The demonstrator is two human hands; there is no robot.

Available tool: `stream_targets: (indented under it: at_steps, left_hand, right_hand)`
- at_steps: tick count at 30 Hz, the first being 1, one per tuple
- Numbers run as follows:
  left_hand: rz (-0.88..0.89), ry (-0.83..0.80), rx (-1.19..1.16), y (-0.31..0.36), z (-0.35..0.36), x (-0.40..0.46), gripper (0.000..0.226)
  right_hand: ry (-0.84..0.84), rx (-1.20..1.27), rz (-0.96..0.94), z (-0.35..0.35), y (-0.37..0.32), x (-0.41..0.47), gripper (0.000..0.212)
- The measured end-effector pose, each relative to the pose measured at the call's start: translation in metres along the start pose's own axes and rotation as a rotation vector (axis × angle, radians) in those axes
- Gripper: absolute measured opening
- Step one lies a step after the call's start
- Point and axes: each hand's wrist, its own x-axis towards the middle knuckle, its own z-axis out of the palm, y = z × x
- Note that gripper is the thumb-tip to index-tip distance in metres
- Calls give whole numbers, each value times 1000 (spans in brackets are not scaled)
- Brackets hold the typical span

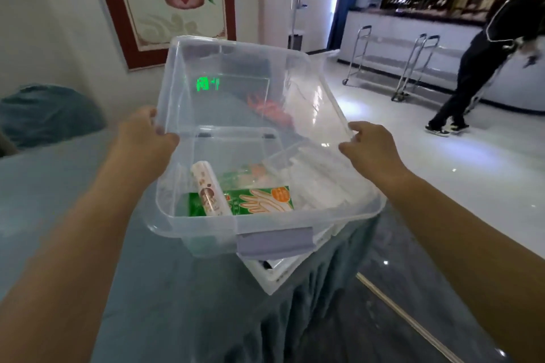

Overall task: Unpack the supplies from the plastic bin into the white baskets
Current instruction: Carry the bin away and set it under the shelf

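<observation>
bin vs hands: the clear plastic bin [265,138] sits dead centre between both hands, tipped up so its open mouth faces the camera and its far end is higher; long axis runs away from the person

left hand [147,138]: curled over the bin's left rim, thumb side wrapped on the edge, so it's got a real hold

right hand [370,146]: fingers bent onto the right rim, pinching it, about level with the left one, neither looks nearer

where it is: held over the teal-covered bed [88,244], with a white basket [274,277] peeking out right underneath the near end

what's inside: slid to the low near end, I'd say: a green glove box [265,199], a white tube [209,190] lying across it, some clear-wrapped white stuff [318,186] on the right

bin look: see-through, grey latch [275,240] on the near side, lid off

my guess: contents get fished out straight down into that basket
</observation>
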Motion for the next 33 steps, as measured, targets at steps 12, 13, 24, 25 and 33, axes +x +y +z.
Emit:
stream_targets:
  at_steps: [12,13,24,25,33]
  left_hand:
    - [174,-237,-59,177,259,-3,28]
    - [176,-253,-65,191,281,-6,28]
    - [158,-417,-96,305,494,2,42]
    - [156,-423,-100,311,517,9,42]
    - [86,-554,-126,338,678,81,45]
  right_hand:
    - [168,-136,229,-161,239,53,51]
    - [169,-152,247,-174,259,59,50]
    - [184,-203,413,-253,432,141,50]
    - [187,-208,426,-254,448,154,50]
    - [175,-221,475,-232,551,270,46]
